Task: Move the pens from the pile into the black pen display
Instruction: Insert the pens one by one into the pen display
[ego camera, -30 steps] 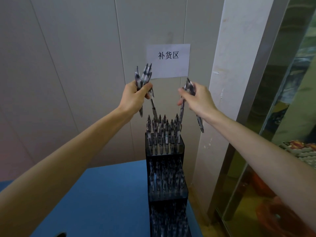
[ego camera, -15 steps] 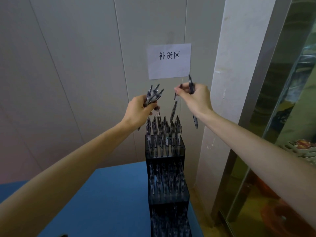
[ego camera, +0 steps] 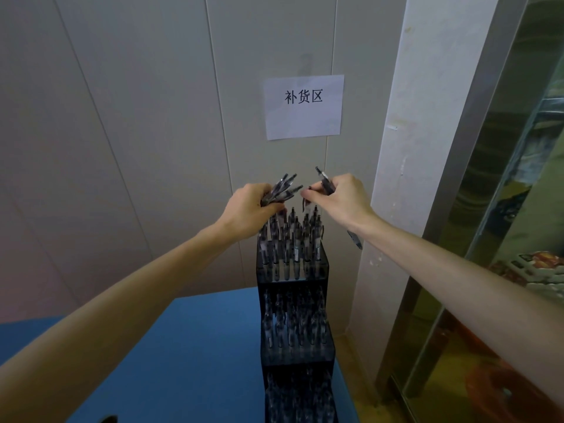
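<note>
Grey panelled wall behind blue table (ego camera: pixel 189 346). Black pen display (ego camera: pixel 294 270) top tier nearly full. Left hand (ego camera: pixel 247 209) grips pen bundle (ego camera: pixel 282 190); right hand (ego camera: pixel 341 199) pinches pens (ego camera: pixel 324 183) above tier. Risk: crowded slots deflect insertion, bundle slips.

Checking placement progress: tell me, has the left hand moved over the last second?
Yes. The left hand, gripping its bundle of pens, has dropped from beside the paper sign down to the black pen display.

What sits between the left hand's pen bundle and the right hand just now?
Head view: between the pen bundle in the left hand and the right hand is only a narrow gap of bare wall panel.
</note>
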`<state>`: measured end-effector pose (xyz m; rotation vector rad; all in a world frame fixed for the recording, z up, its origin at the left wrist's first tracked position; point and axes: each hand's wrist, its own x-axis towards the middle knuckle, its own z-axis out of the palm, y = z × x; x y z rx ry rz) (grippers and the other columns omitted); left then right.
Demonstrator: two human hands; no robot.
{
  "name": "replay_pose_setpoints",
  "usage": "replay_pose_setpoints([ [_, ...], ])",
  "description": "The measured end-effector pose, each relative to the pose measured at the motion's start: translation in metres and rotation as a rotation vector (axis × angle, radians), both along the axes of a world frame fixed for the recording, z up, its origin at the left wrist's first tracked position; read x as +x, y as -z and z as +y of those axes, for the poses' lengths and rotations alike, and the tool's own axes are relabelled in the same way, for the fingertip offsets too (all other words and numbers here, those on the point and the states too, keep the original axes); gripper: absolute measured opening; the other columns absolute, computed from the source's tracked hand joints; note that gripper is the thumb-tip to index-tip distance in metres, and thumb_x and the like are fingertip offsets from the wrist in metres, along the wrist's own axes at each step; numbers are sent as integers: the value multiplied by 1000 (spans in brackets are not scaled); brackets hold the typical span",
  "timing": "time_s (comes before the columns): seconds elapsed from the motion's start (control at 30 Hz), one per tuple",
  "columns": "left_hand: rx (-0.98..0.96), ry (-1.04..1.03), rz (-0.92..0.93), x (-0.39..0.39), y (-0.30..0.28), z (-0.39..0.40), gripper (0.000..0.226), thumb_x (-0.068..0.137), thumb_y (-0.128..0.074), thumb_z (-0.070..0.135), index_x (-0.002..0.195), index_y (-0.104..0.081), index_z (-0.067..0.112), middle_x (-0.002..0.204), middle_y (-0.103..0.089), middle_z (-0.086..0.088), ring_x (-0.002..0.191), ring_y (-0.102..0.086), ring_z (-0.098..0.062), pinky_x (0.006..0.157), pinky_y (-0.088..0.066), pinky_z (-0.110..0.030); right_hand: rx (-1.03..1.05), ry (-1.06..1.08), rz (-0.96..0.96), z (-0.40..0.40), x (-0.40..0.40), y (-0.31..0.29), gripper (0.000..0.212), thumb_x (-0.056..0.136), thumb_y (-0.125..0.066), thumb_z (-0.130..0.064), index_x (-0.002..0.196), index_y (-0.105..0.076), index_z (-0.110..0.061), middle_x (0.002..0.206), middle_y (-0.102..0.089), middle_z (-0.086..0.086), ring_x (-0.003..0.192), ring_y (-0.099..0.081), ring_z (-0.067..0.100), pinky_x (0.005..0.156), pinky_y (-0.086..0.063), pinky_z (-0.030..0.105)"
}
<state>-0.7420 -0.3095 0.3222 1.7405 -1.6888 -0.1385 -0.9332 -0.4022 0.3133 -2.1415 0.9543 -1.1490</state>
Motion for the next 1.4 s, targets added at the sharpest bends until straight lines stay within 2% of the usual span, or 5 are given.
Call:
replay_pose_setpoints([
  [0.33, 191, 52, -109, -4, -13, 2, 27, 96, -69, 27, 89, -66, 2, 66, -54, -5, 60, -48, -22, 55, -34, -31, 56, -38, 366, -1, 6, -3, 43, 102, -60, -30, 66, -63, -7, 47, -42, -8, 31, -32, 4, 39, -26, 14],
  [0.8, -73, 61, 602, 5, -32, 5, 29, 108, -46, 29, 97, -60, 6, 75, -66, -2, 62, -58, -10, 63, -50, -24, 221, -57, -184, -9, -13, -45, 26, 109, -43, -23, 106, -64, -8, 95, -77, 10, 63, -66, 17, 48, -43, 23],
  [1.0, -196, -65, 539, 17, -38, 2, 52, 107, -42, 45, 81, -67, 8, 78, -65, -5, 65, -55, -11, 63, -45, -24, 45, 0, -165, -12, 3, -55, 35, 105, -51, -42, 97, -76, -18, 90, -76, 1, 85, -69, 11, 81, -52, 28],
  [1.17, -184, -43, 587, 25, -32, 6, 44, 104, -48, 49, 80, -55, 13, 66, -49, -2, 54, -43, -11, 54, -40, -24, -46, 63, -175, -14, 11, -56, 40, 102, -54, -49, 97, -78, -18, 54, -46, -6, 52, -44, 10, 63, -37, 30],
  [1.4, -20, -33, 635, 31, -28, 8, 38, 103, -53, 44, 88, -60, 10, 75, -61, -4, 57, -63, -5, 54, -52, -22, -88, -46, -249, -3, 19, -49, 20, 95, -70, -33, 108, -77, -19, 98, -77, 2, 91, -70, 23, 89, -54, 40],
])
